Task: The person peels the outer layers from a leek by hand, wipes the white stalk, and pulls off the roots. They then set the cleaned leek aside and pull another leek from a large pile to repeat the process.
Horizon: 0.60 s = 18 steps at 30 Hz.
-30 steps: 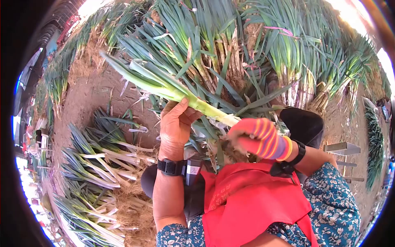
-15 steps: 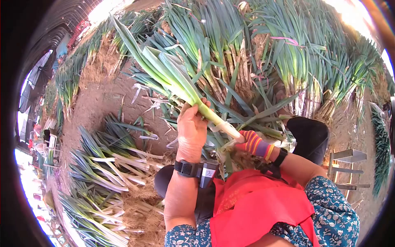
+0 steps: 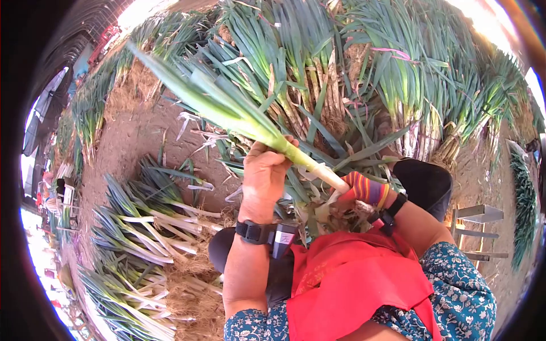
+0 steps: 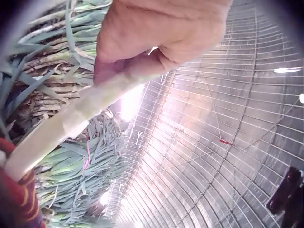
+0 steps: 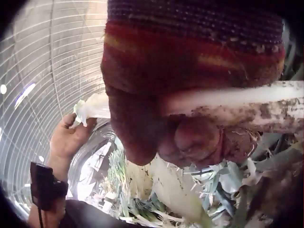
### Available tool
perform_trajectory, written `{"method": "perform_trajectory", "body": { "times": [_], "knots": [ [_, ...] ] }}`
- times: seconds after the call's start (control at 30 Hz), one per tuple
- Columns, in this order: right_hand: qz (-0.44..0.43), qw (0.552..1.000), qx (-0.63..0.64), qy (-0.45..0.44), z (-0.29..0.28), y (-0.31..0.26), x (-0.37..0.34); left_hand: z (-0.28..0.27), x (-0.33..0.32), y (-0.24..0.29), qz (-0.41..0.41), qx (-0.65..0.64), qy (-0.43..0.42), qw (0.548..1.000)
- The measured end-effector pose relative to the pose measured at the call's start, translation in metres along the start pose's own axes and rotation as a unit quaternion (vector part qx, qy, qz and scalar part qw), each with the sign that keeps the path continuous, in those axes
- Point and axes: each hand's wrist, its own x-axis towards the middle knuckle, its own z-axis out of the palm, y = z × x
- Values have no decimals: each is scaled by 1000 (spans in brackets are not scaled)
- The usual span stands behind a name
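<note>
A long leek (image 3: pixel 230 116) slants across the head view, green leaves toward upper left and white stalk toward lower right. My bare left hand (image 3: pixel 264 173) grips it where the leaves join the stalk, thumb on the near side. At the white end, my right hand (image 3: pixel 364 190), in a striped red, orange and purple glove, has its fingers curled round the stalk. The left wrist view shows the pale stalk (image 4: pixel 61 130) running between both hands. In the right wrist view, a soil-smeared white stalk (image 5: pixel 266 107) passes through the gloved fingers.
Trimmed-looking leeks (image 3: pixel 151 227) with brown roots lie on the ground at left. Upright leek bundles (image 3: pixel 398 85) stand ahead, one tied with pink string. Loose leaves (image 3: pixel 369 148) lie in front of my knees. A metal-topped stand (image 3: pixel 480 214) is at right; a red apron (image 3: pixel 358 278) covers my lap.
My right hand, blurred near the stalk a second ago, now holds the white end. The leek's leaves swung up, then back down to the left.
</note>
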Motion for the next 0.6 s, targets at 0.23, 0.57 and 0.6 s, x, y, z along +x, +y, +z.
{"method": "perform_trajectory", "body": {
  "times": [0.23,0.57,0.6],
  "knots": [
    [-23,997,-66,45,-2,10,13,-1,-4,-3,17,-53,29,998],
    [-47,993,-101,31,0,6,15,-8,2,-19,102,5,57,993],
    [-46,993,-102,32,-7,-1,14,-8,0,-18,101,4,57,993]
  ]
}}
